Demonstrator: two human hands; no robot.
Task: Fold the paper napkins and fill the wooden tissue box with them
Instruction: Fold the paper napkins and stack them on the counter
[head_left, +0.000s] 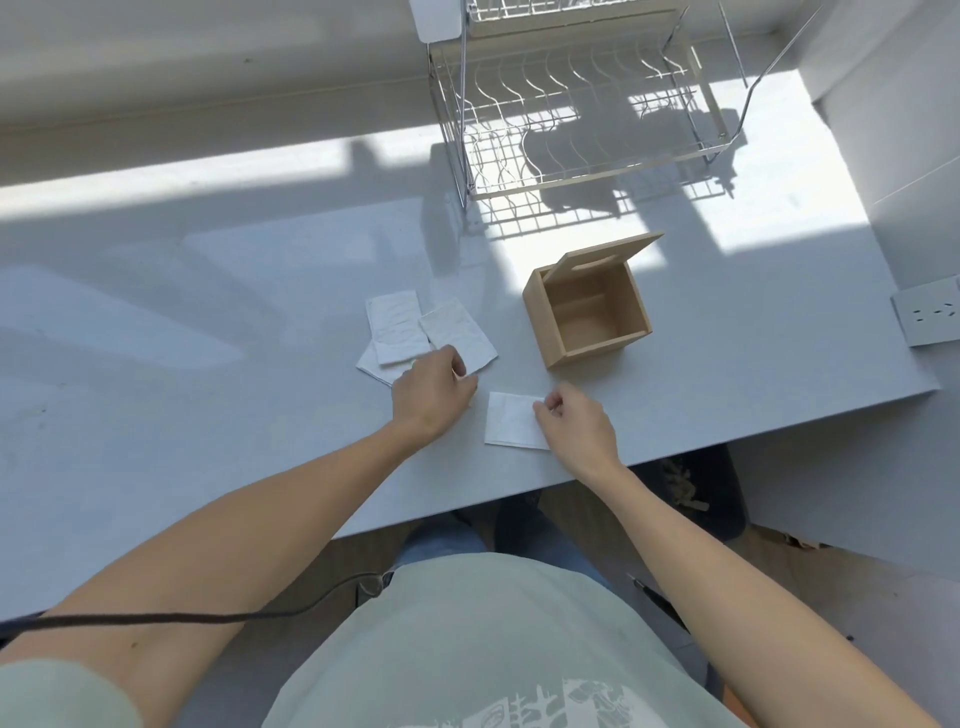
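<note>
Your left hand (427, 393): fingers curled on the near edge of the loose napkin pile (415, 332), pinching the rightmost sheet.
Your right hand (576, 427): fingertips closed on the right edge of the folded napkin (511, 420), near the table (208, 312) edge.
Wooden box (587, 312): right of the pile, lid (608, 252) tipped back, interior bare.
Wire rack (571, 124): far behind the box.

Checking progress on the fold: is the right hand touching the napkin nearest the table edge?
Touching. The head view shows the right hand overlapping the napkin's right edge, fingertips pinching its corner.
</note>
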